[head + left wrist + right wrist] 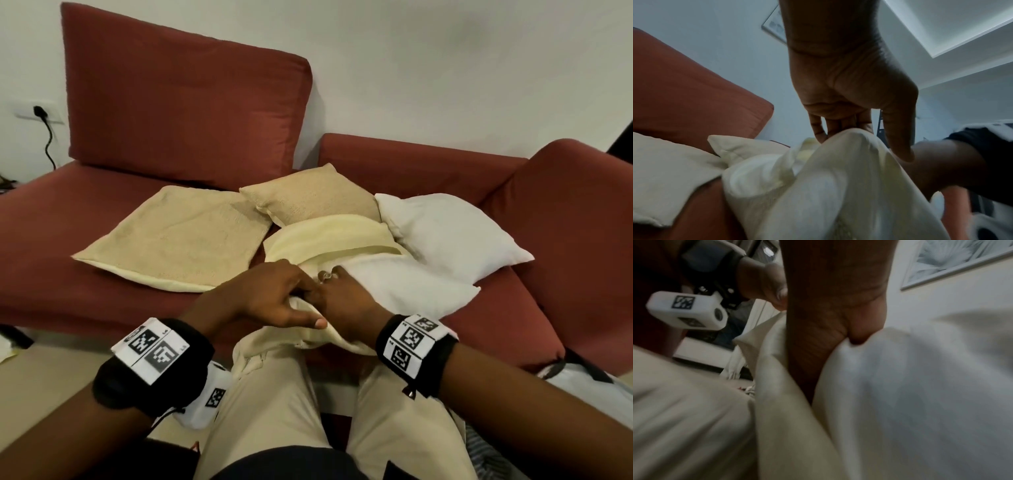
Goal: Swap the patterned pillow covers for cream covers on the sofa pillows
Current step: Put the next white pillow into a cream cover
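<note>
On the red sofa (85, 219) a white pillow (411, 287) lies half inside a cream cover (325, 236). My left hand (274, 301) grips the cover's open edge at the front, thumb stretched along the cloth. In the left wrist view its fingers (818, 128) hook over that edge of the cover (838, 178). My right hand (349, 301) sits at the opening with its fingers dug into the pillow. The right wrist view shows its palm (818, 321) pressed against the pillow (910, 386); the fingertips are hidden.
Two cream-covered pillows (178, 240) (308, 195) lie behind and to the left. A bare white pillow (445, 233) lies at the right by the armrest (565, 222). A red back cushion (185, 102) leans on the wall. My knees in beige trousers (274, 411) touch the seat front.
</note>
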The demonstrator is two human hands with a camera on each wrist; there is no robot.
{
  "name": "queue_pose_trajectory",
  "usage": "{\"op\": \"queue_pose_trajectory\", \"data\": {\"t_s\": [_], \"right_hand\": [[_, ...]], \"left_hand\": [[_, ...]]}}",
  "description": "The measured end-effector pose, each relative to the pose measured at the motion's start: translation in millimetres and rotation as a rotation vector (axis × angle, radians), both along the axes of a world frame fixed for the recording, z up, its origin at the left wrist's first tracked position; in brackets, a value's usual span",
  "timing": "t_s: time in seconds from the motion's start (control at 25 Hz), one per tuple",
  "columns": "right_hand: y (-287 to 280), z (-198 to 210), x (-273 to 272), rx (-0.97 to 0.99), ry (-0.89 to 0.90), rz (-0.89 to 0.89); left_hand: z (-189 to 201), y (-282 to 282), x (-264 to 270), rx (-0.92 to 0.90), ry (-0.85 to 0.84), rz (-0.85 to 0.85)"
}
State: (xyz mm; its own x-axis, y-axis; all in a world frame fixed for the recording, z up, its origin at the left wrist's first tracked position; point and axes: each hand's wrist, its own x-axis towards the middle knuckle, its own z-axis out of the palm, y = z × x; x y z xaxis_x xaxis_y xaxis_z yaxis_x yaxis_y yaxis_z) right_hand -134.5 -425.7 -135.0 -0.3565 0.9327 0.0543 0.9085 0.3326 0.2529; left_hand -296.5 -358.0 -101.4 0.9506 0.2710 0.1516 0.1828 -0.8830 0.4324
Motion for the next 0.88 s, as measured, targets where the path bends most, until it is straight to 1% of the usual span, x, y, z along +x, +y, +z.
{"op": "queue_pose_trajectory", "data": {"t_s": [0.04, 0.12, 0.16, 0.24, 0.32, 0.36, 0.4, 0.48, 0.52, 0.56, 0.64, 0.68, 0.76, 0.8, 0.88], "right_hand": [[-1.7, -3.5, -6.8, -0.052, 0.027, 0.026], [0.5, -2.1, -11.7, -0.242, 0.044, -0.047], [3.4, -0.3, -9.1, -0.315, 0.097, -0.090], [-1.4, 8.1, -2.3, -0.414, 0.309, -0.118], [-17.1, 16.3, 11.1, -0.478, 0.533, -0.106], [-26.1, 18.8, 18.5, -0.462, 0.587, -0.112], [-34.1, 21.4, 26.1, -0.399, 0.596, -0.116], [-41.8, 16.6, 37.3, -0.189, 0.553, -0.138], [-40.7, 13.9, 37.4, -0.121, 0.541, -0.147], [-36.2, 6.0, 34.7, -0.100, 0.533, -0.159], [-22.7, -10.0, 22.9, -0.104, 0.524, -0.169], [-18.6, -16.5, 19.3, -0.102, 0.534, -0.176], [-23.2, -22.8, 23.0, -0.115, 0.602, -0.165], [-29.8, -21.8, 30.1, -0.139, 0.663, -0.142], [-47.2, -10.9, 51.1, -0.243, 0.789, -0.130]], "left_hand": [[-3.4, -2.4, 2.8, -0.024, 0.018, -0.017], [-12.1, 4.7, 1.7, -0.073, 0.068, -0.001], [-15.4, 12.1, -1.3, -0.099, 0.098, 0.022], [-18.8, 23.7, -7.3, -0.127, 0.180, 0.064], [-21.9, 29.5, -9.7, -0.152, 0.261, 0.059], [-22.3, 30.9, -9.6, -0.161, 0.292, 0.056], [-21.0, 30.8, -9.6, -0.179, 0.318, 0.056], [-13.6, 25.3, -8.8, -0.292, 0.347, 0.036], [-7.7, 19.0, -6.7, -0.366, 0.367, 0.001], [-1.7, 9.3, -3.0, -0.418, 0.414, -0.055], [3.7, -9.9, 3.4, -0.417, 0.522, -0.142], [2.9, -15.8, 7.6, -0.402, 0.543, -0.153], [-2.5, -16.7, 14.6, -0.385, 0.512, -0.120], [-6.1, -12.9, 18.8, -0.361, 0.482, -0.088], [-12.1, -9.1, 33.3, -0.275, 0.461, -0.025]]}}
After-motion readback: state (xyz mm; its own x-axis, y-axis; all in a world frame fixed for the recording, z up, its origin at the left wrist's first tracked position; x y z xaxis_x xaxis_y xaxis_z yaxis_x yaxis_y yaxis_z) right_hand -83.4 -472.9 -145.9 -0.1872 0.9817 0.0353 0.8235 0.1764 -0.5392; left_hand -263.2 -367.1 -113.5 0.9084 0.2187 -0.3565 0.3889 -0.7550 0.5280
